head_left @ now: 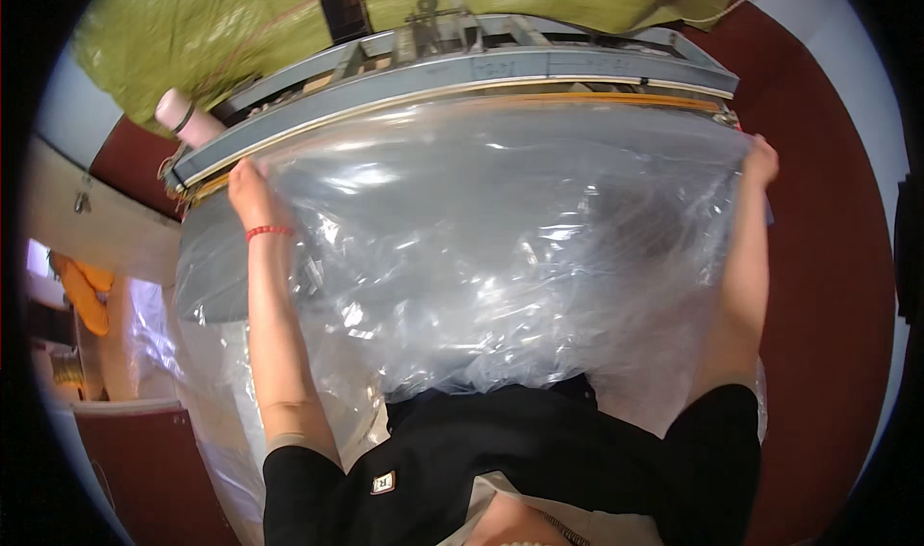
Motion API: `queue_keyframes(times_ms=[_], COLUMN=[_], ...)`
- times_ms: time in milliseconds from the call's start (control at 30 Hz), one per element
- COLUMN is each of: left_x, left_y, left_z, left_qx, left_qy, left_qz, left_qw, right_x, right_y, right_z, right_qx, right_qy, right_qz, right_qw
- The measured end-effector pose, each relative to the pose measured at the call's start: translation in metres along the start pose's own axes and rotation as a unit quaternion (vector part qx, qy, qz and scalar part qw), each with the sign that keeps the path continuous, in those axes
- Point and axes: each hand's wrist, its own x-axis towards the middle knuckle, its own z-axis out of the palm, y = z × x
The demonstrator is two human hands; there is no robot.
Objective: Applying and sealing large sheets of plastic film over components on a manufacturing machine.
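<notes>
From my end: the clear plastic film [481, 209] is opened out between both hands, its upper span fairly flat just below the metal frame [462, 69]. That's the done part, I'd judge. Left over: the film nearer the body, well below the fingers, is crumpled against the black shirt [510, 450]. Can't tell if any edge is fastened. Pose: arms reach forward, spread wide, elbows near straight. Left hand [250, 192] is clenched on the film's upper left edge, red bracelet [269, 231] at the wrist, pink bottle [190, 119] just beyond its fingers. Right hand [760, 164] grips the upper right corner, frame's end just beyond those fingers. Individual fingertips too small for me to read.
</notes>
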Motion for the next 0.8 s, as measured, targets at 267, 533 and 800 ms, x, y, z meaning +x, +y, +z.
queue_keyframes(times_ms=[267,533,800], left_x=[0.083,0.088,0.104], left_y=[-0.088,-0.087,-0.093], left_z=[-0.059,-0.039,-0.055], left_qx=[0.294,0.274,0.348], left_qy=[0.02,0.032,0.247], left_qz=[0.107,0.082,0.097], left_qw=[0.95,0.958,0.899], right_x=[-0.042,-0.049,-0.054], right_y=[-0.046,-0.066,-0.092], right_z=[0.099,0.112,0.092], right_qx=[0.288,0.141,0.314], right_qy=[-0.096,0.011,-0.031], right_qz=[0.017,0.002,0.121], right_qw=[0.953,0.99,0.941])
